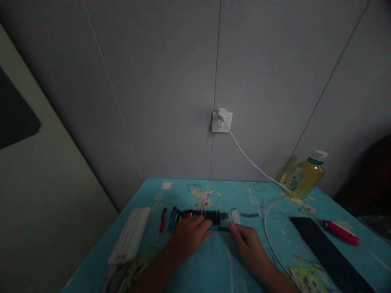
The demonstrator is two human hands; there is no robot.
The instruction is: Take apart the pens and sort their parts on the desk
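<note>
We see both hands low at the middle of the tabletop (210, 264), with one pen (220, 228) stretched between them. The left hand (194, 232) is palm down, fingers bent and nearly closed, its thumb and fingertips at the pen's blue end. The right hand (246, 240) is closed in a pinch, thumb and fingers on the dark end; we cannot make out its remaining fingers well. The pen lies almost level, side to side, bright blue toward the left and blackish toward the right, just on the near side of a row of dark pens (214, 217). That row stands close-packed, partly hidden by the left hand. At its left we find blue pens (172, 219) and, a little apart, a red pen (163, 220); near its right end, white pens (235, 215) sit just beyond the right hand. A white case (130, 236) lies farther left, and a white cable (266, 224) curves past on the right.
</note>
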